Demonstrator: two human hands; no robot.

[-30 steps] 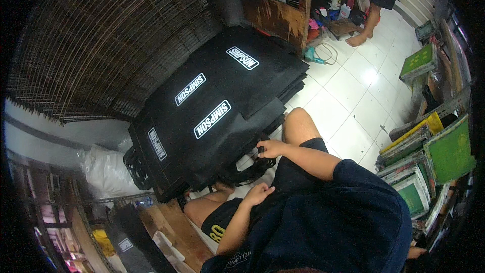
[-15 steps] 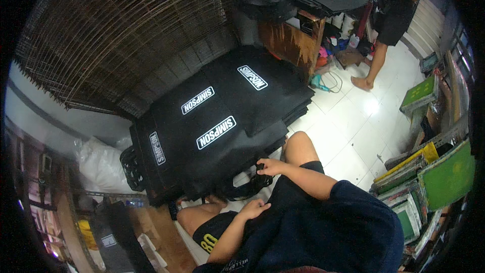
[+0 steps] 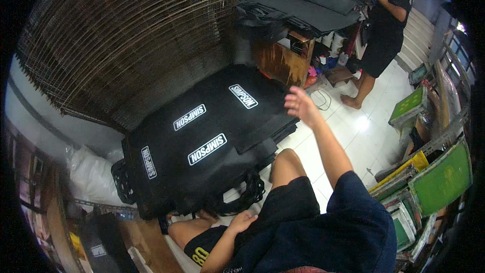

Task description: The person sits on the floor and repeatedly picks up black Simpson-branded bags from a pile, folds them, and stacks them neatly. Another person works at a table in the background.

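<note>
A broad stack of flat black fabric bags (image 3: 166,141) with white printed labels lies before me. Their loose black handles (image 3: 247,194) hang in a bunch over the near edge, by my knees. My right hand (image 3: 301,105) is raised near the stack's far right side, fingers stretched out and slightly blurred, with nothing in it. Against my lap rests my left hand (image 3: 243,221), its fingers loosely extended and holding nothing visible.
A wire drying rack (image 3: 126,35) looms at the upper left. Behind the stack, a person (image 3: 386,30) stands at a table covered with black sheets (image 3: 303,5). Green-meshed printing frames (image 3: 442,177) lean at right. A white plastic bundle (image 3: 93,172) sits at left.
My right hand has let go of the black handles and swung up and away to the stack's far right side. My left hand stays at my lap. The view has shifted slightly.
</note>
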